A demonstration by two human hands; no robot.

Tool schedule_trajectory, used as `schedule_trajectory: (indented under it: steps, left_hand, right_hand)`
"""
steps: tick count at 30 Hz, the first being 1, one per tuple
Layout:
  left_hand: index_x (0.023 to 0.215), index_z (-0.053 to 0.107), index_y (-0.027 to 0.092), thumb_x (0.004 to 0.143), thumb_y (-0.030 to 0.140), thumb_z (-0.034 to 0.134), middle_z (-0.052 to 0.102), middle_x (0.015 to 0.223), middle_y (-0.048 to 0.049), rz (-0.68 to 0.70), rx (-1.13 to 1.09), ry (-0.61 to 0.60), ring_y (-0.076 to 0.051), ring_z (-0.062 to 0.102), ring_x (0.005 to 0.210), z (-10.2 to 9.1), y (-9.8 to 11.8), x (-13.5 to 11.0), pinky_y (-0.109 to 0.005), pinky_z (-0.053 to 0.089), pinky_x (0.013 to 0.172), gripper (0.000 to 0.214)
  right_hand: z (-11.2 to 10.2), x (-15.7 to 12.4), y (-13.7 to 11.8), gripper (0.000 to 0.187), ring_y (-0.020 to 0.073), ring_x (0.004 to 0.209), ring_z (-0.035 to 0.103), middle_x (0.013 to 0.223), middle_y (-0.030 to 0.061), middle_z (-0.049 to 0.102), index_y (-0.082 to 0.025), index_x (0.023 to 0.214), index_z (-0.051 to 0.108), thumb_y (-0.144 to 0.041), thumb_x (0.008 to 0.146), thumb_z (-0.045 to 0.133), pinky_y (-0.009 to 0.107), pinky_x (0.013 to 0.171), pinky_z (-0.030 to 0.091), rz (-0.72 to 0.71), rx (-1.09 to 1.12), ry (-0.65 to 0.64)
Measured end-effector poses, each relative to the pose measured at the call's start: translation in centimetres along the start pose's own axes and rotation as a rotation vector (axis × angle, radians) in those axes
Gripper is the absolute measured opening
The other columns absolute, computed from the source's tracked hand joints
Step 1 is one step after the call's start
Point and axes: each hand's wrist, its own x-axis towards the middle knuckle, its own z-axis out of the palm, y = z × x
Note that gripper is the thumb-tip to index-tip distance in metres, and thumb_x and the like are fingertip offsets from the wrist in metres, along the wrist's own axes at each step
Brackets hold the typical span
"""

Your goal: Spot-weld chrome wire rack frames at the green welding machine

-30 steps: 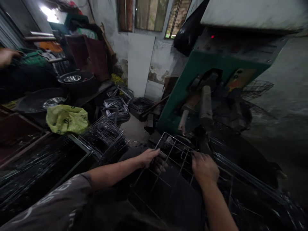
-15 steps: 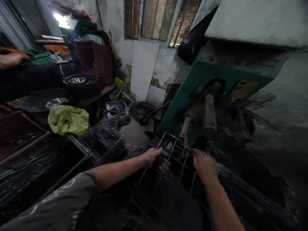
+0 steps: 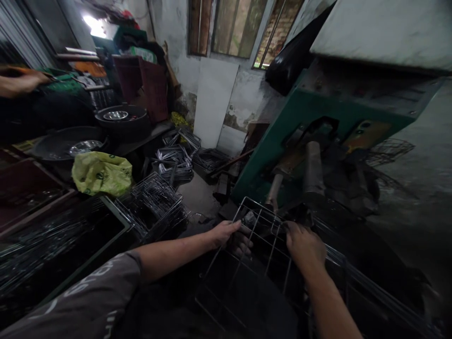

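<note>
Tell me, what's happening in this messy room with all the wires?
A person holds a silver wire grid rack with both bare hands, right in front of a big green metal machine. The left hand grips the rack's left edge, and the right hand presses on its right side. To the left sit stacks of finished wire racks and a crumpled yellow plastic bag. Another person's hand shows at the far left.
</note>
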Motion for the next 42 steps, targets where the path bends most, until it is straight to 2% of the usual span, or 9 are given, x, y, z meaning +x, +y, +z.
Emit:
schedule_trajectory:
  steps: [6,14,20,27,32,36,39,42]
  left_hand:
    - [0.1,0.056,0.008,0.074,0.059,0.065,0.069,0.076,-0.0171,0.006,-0.017,0.013,-0.028,0.069,0.064,0.3,-0.3,0.0,-0.036,0.052,0.057,0.059]
    - [0.101,0.054,0.008,0.082,0.057,0.056,0.069,0.076,-0.0157,0.017,-0.015,0.031,-0.027,0.069,0.063,0.7,0.6,1.0,-0.035,0.051,0.058,0.053]
    - [0.102,0.054,0.007,0.081,0.058,0.057,0.068,0.077,-0.0153,0.042,-0.002,0.028,-0.027,0.068,0.064,0.4,0.7,1.8,-0.036,0.05,0.058,0.055]
    - [0.101,0.054,0.008,0.08,0.057,0.059,0.069,0.077,-0.0157,0.054,0.011,0.017,-0.028,0.069,0.063,-0.1,0.3,2.1,-0.036,0.052,0.054,0.054]
    - [0.1,0.055,0.008,0.083,0.054,0.056,0.069,0.075,-0.0157,0.065,0.019,0.035,-0.027,0.069,0.06,-0.2,0.2,2.3,-0.032,0.051,0.049,0.049]
    - [0.107,0.054,0.006,0.086,0.052,0.053,0.069,0.074,-0.0179,0.058,0.055,0.061,-0.027,0.068,0.06,0.0,0.4,2.0,-0.032,0.051,0.05,0.051]
    - [0.11,0.052,0.006,0.089,0.051,0.049,0.069,0.077,-0.017,0.026,0.035,0.089,-0.026,0.068,0.06,0.4,0.6,1.2,-0.034,0.051,0.052,0.05]
    - [0.104,0.054,0.008,0.09,0.05,0.047,0.068,0.078,-0.0157,0.014,-0.01,0.11,-0.025,0.068,0.061,0.9,0.9,0.4,-0.035,0.052,0.054,0.045]
  right_hand:
    - [-0.2,0.0,0.2,0.022,0.0189,0.073,0.062,0.081,0.0064,0.069,-0.015,0.096,0.066,-0.017,0.086,0.047,0.029,0.065,0.041,-0.01,-0.009,-0.01]
    - [-0.5,1.7,0.6,0.022,0.0184,0.079,0.063,0.087,0.006,0.07,-0.017,0.097,0.067,-0.018,0.086,0.047,0.028,0.066,0.039,0.037,-0.039,-0.13]
    - [0.2,2.3,1.0,0.021,0.0171,0.083,0.063,0.094,0.005,0.07,-0.018,0.094,0.068,-0.013,0.079,0.053,0.026,0.067,0.043,0.028,0.009,-0.102]
    - [0.9,1.8,1.2,0.026,0.0187,0.083,0.063,0.099,0.0058,0.069,-0.017,0.1,0.067,-0.014,0.078,0.053,0.028,0.067,0.043,0.036,0.005,-0.107]
    - [1.3,1.6,0.9,0.022,0.0163,0.072,0.061,0.088,0.0036,0.069,-0.019,0.095,0.068,-0.022,0.087,0.048,0.027,0.058,0.036,0.1,0.03,-0.056]
    - [0.3,2.1,0.2,0.024,0.0176,0.075,0.061,0.093,0.0051,0.069,-0.018,0.098,0.067,-0.02,0.087,0.045,0.027,0.06,0.037,0.14,0.084,-0.137]
    - [-1.2,1.1,0.8,0.031,0.0225,0.081,0.062,0.095,0.0108,0.069,-0.015,0.101,0.067,-0.025,0.09,0.04,0.031,0.066,0.041,0.177,0.107,-0.138]
    - [-1.8,-2.4,3.1,0.046,0.0312,0.09,0.061,0.097,0.0189,0.067,-0.007,0.11,0.063,-0.035,0.092,0.032,0.039,0.073,0.043,0.351,0.027,-0.037]
